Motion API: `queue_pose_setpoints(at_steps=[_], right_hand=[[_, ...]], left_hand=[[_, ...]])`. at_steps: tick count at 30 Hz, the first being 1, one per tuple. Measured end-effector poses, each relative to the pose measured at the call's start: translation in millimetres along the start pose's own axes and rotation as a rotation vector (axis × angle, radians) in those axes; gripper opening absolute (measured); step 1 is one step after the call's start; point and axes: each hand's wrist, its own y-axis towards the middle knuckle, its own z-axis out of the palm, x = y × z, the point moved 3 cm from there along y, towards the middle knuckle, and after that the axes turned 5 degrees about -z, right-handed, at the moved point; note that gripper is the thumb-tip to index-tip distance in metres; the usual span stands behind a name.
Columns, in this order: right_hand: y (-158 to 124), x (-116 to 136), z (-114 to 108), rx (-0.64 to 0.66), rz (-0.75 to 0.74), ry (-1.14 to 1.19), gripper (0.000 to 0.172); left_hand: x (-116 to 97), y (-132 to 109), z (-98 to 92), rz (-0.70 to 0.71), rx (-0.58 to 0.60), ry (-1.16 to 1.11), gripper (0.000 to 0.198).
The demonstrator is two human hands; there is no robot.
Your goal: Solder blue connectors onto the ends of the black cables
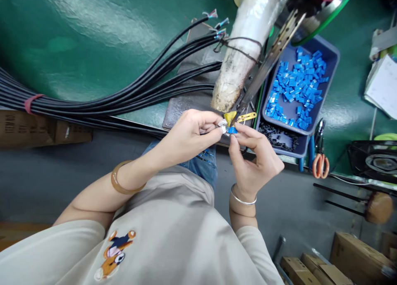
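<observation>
My left hand [189,132] is closed in a pinch, with white wrapping [222,124] at its fingertips. Thin wire ends seem to poke out of that pinch, though the fingers hide most of them. Between thumb and fingers, my right hand [256,150] grips a small blue connector [232,130], right up against the wires. Just beyond the fingertips are a yellow piece [230,117] and a flat yellow strip with holes [247,116], at the lower end of a long metal bar [266,64].
Black cables [124,99] with stripped ends lie across the green table [102,24]. A wrapped white tube [245,41] slants down ahead of my hands. On the right are a bin [333,58] of blue connectors [297,84], small black parts [279,136], orange-handled scissors [320,165] and a fan [381,161].
</observation>
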Motion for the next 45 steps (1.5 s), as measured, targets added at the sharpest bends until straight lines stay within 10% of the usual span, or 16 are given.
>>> queue_pose_setpoints(at_steps=[11,17,22,31,39,45], right_hand=[[-6,-1,-10,-0.084,0.189,0.060,0.012],[-12,9,-1,0.118,-0.003,-0.196,0.010],[-20,-2,12,0.188,0.288,0.154,0.008],[-15,0,-12,-0.589,0.179,0.288,0.011],[-23,-1,9,-0.180,0.010,0.046,0.016],[-19,-4,16,-0.179,-0.082,-0.031,0.016]], left_hand=[[5,-5,-2.0,-0.041,0.087,-0.050,0.008],[7,-11,-1.1,0.059,0.026,0.171,0.011],[6,-16,-0.4,0.096,-0.001,0.149,0.012],[9,-14,-1.2,-0.079,0.048,-0.103,0.017],[6,-7,-3.7,-0.115,0.094,-0.142,0.019],[7,-2,0.6,-0.079,0.080,-0.151,0.015]])
